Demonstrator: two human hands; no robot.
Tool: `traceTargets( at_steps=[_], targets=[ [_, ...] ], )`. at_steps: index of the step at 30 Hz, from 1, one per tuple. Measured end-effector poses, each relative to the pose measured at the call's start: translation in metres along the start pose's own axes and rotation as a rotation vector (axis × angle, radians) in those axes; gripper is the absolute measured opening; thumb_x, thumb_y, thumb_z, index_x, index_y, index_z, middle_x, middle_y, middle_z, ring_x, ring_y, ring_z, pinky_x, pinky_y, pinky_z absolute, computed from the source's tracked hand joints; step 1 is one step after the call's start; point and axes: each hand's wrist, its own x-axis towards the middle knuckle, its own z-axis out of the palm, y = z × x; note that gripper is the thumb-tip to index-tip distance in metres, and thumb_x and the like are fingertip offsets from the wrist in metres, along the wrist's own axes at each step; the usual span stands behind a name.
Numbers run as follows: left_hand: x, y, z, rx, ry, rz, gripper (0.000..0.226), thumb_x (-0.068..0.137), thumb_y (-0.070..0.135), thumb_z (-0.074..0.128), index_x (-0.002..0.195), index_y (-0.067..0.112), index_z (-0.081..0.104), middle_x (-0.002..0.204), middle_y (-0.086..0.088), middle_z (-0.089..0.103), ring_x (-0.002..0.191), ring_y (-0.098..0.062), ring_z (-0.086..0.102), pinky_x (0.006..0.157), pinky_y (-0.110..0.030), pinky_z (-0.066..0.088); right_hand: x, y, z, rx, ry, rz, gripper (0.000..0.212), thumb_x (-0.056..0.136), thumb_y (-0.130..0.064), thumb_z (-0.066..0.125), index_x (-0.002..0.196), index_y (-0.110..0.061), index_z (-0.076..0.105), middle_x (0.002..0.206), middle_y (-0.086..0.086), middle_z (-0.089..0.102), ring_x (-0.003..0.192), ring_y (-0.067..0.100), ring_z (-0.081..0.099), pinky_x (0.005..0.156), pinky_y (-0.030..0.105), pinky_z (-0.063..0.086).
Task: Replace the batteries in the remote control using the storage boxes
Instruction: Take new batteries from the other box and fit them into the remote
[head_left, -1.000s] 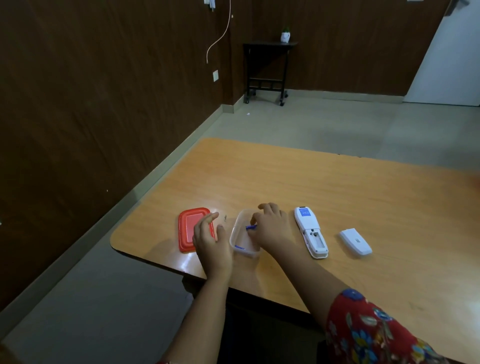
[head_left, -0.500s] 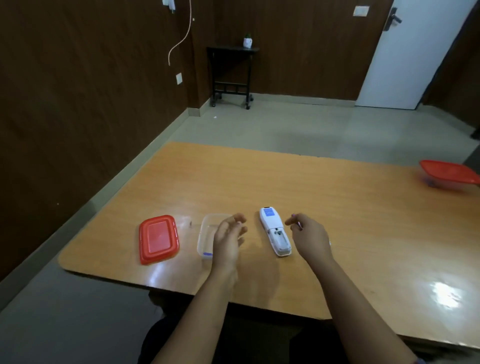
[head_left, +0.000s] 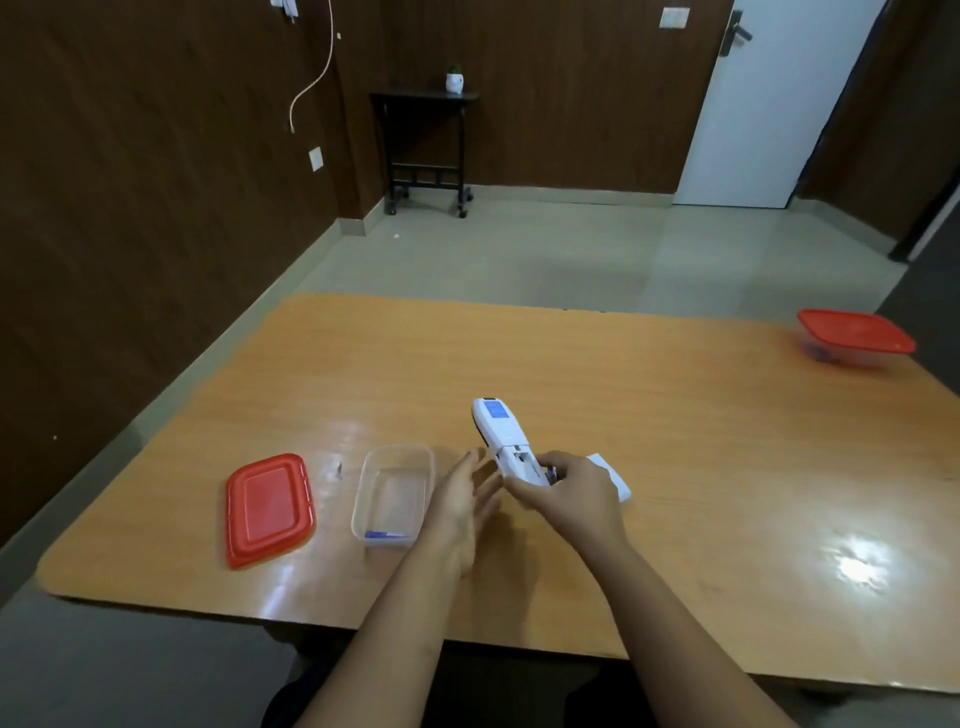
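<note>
Near table's (head_left: 675, 415) front edge: right hand (head_left: 574, 496) apparently pinching a battery at remote's (head_left: 506, 444) open bay; left hand (head_left: 460, 506) open, empty. Risk: battery slipping, rolling off front edge.

On the bench (head_left: 675, 415), a lid (head_left: 269, 509) lies left of an open box (head_left: 393, 493); the remote (head_left: 506, 441) lies right of it; a closed box (head_left: 854, 338) sits far right.
</note>
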Motion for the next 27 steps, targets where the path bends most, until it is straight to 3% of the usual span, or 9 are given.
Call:
traceTargets(
  at_steps=[4,6,9,11,14,16,20,24,27],
  targets=[
    [-0.003,0.004,-0.001,-0.094,-0.174,-0.075,0.047,0.102,0.035,0.031,0.126,0.004,0.056,0.111,-0.013,0.069,0.087,-0.024,0.072,0.066,-0.03,0.058,-0.029,-0.012,-0.008,-0.086,-0.016,-0.158,0.042,0.073,-0.054,0.069,0.109,-0.034,0.066,0.097,-0.007,0.062,0.083,0.008,0.058,0.073,0.029,0.047],
    [-0.004,0.005,-0.004,-0.105,-0.175,-0.054,0.047,0.102,0.034,0.03,0.129,0.004,0.054,0.118,-0.014,0.067,0.094,-0.025,0.069,0.069,-0.032,0.058,-0.034,-0.013,-0.01,0.046,-0.044,-0.127,0.033,0.087,-0.049,0.058,0.113,-0.03,0.067,0.097,-0.006,0.066,0.085,0.009,0.059,0.073,0.025,0.046],
    [-0.005,0.007,-0.008,-0.085,-0.179,0.037,0.036,0.101,0.029,0.031,0.127,0.015,0.053,0.128,-0.012,0.062,0.108,-0.023,0.062,0.088,-0.038,0.049,-0.025,-0.009,-0.022,0.635,-0.083,0.073,0.023,0.096,-0.018,0.052,0.111,-0.014,0.069,0.09,-0.002,0.071,0.075,0.011,0.058,0.068,0.02,0.049],
    [-0.008,0.009,-0.01,-0.063,-0.192,0.082,0.032,0.101,0.028,0.032,0.121,0.021,0.055,0.125,-0.01,0.065,0.108,-0.023,0.061,0.09,-0.038,0.047,-0.017,-0.008,-0.03,1.125,-0.228,0.275,0.025,0.09,-0.004,0.059,0.112,-0.012,0.066,0.089,0.007,0.072,0.066,0.011,0.06,0.063,0.02,0.055],
    [-0.01,0.011,-0.014,-0.068,-0.203,0.102,0.034,0.1,0.028,0.034,0.127,0.021,0.054,0.122,-0.009,0.066,0.111,-0.025,0.06,0.092,-0.038,0.046,-0.014,-0.008,-0.031,1.722,-0.501,0.476,0.059,0.053,0.007,0.086,0.104,-0.003,0.059,0.09,0.012,0.072,0.062,0.016,0.066,0.06,0.024,0.058],
    [-0.009,0.011,-0.017,-0.058,-0.197,0.119,0.036,0.1,0.029,0.034,0.129,0.021,0.053,0.12,-0.008,0.068,0.113,-0.026,0.06,0.093,-0.038,0.046,-0.014,-0.009,-0.028,1.933,-0.606,0.481,0.074,0.042,0.013,0.088,0.105,-0.003,0.054,0.092,0.012,0.071,0.063,0.019,0.066,0.06,0.028,0.058],
    [-0.005,0.01,-0.022,-0.045,-0.181,0.153,0.039,0.099,0.03,0.034,0.133,0.021,0.051,0.116,-0.005,0.07,0.115,-0.025,0.06,0.088,-0.037,0.048,-0.02,-0.017,-0.027,2.099,-0.673,0.491,0.052,0.05,0.017,0.084,0.095,0.003,0.062,0.093,0.011,0.071,0.067,0.019,0.067,0.059,0.031,0.059],
    [-0.003,0.011,-0.026,-0.048,-0.166,0.16,0.038,0.099,0.03,0.035,0.133,0.02,0.051,0.115,-0.005,0.071,0.12,-0.027,0.058,0.092,-0.038,0.048,-0.027,-0.026,-0.027,2.095,-0.63,0.521,0.028,0.056,0.011,0.081,0.082,0.008,0.07,0.09,0.009,0.074,0.065,0.017,0.068,0.056,0.028,0.059],
    [-0.003,0.012,-0.028,-0.05,-0.172,0.158,0.039,0.099,0.032,0.036,0.133,0.02,0.051,0.116,-0.004,0.07,0.119,-0.025,0.059,0.095,-0.04,0.046,-0.026,-0.026,-0.025,2.052,-0.558,0.521,0.032,0.054,0.008,0.083,0.083,0.005,0.07,0.091,0.009,0.074,0.064,0.016,0.069,0.056,0.026,0.059]
  ],
)
